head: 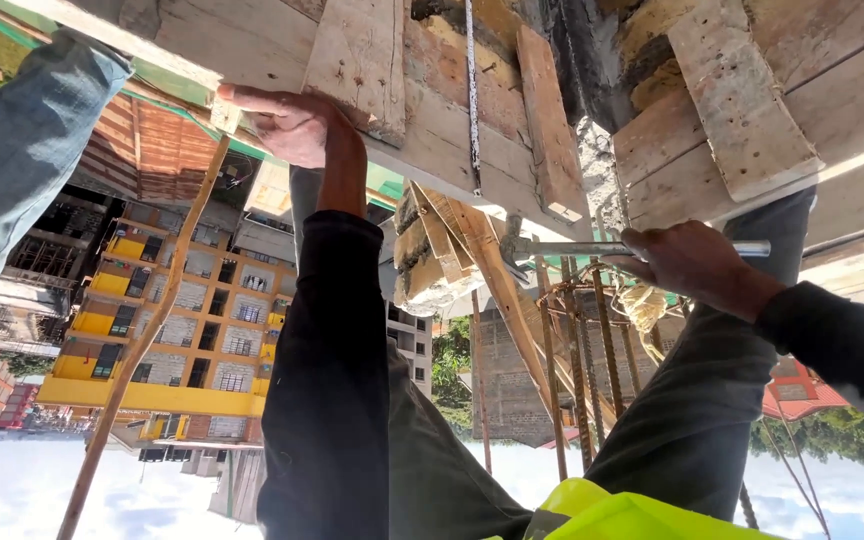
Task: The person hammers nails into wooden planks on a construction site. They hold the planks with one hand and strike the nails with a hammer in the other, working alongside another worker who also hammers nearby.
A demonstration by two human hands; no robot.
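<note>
Plank formwork (pixel 472 120), right hand (pixel 687 262) gripping hammer (pixel 592 248)

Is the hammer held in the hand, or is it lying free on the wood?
Held. The right hand is closed around the metal handle of the hammer, whose head is against the wooden boards.

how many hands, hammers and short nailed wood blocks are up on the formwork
hands: 2, left hand pressed on the boards, right hand with its grip on the hammer
hammers: 1, metal hammer
short nailed blocks: 3, left block, middle block, right block
total: 6
</note>
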